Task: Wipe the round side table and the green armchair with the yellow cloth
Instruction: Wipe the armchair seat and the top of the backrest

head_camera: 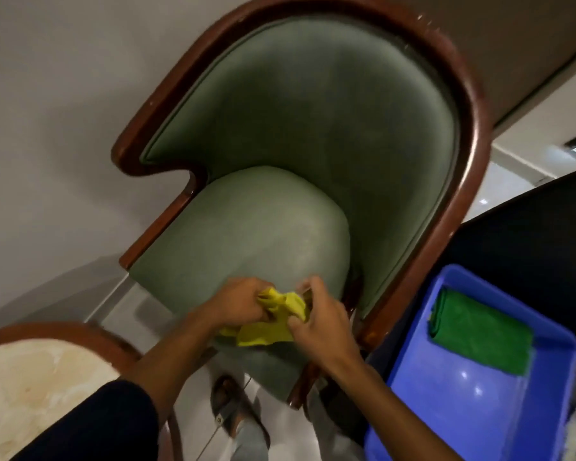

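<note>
Both hands, left [238, 302] and right [320, 319], squeeze the yellow cloth [273, 319] over the chair [253, 227] seat. Table [30, 387] at 8 o'clock.

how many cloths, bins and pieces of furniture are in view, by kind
cloths: 2 (yellow cloth, green cloth)
bins: 1 (blue bin)
furniture: 2 (green armchair, round side table)
total: 5

The armchair [300, 134] is dull green with a red-brown wood frame. The cloth [273, 314] is bright yellow. At right, a blue tub [479, 404] holds a green towel [479, 331].
</note>
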`<state>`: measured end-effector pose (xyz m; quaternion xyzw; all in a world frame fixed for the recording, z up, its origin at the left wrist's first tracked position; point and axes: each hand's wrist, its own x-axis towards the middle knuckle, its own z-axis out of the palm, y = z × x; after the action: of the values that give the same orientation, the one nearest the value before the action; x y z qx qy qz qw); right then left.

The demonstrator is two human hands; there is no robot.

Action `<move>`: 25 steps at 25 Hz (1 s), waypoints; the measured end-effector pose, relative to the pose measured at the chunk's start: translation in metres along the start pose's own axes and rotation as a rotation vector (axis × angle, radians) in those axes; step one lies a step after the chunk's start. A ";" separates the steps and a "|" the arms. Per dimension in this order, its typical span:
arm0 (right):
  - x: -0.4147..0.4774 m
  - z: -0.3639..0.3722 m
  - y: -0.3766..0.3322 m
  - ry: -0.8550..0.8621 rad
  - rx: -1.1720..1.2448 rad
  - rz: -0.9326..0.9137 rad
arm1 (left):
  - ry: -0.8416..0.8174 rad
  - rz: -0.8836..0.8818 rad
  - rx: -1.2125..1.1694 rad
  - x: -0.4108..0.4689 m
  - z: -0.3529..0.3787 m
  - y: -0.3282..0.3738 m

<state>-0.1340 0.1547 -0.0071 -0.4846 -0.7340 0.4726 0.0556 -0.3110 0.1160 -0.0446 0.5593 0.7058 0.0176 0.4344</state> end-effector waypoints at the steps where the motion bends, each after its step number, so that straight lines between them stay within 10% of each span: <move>1: 0.005 -0.029 -0.012 0.088 0.040 -0.044 | 0.012 -0.008 -0.233 0.005 -0.019 0.018; 4: 0.023 -0.133 -0.041 0.419 0.057 -0.151 | 0.000 0.052 -0.672 0.031 -0.075 0.086; 12: 0.129 -0.306 -0.042 0.791 -0.497 -0.012 | 0.585 0.190 -0.412 0.116 -0.150 0.238; 18: 0.175 -0.255 -0.011 0.497 -0.535 0.129 | 0.748 0.024 0.467 0.118 -0.222 0.087; 25: 0.302 -0.280 -0.064 0.498 -0.922 -0.160 | 0.734 -0.226 0.555 0.118 -0.306 -0.074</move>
<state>-0.1833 0.5591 0.0801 -0.4989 -0.8648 -0.0343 0.0455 -0.5615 0.3244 0.0383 0.5308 0.8471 -0.0228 -0.0103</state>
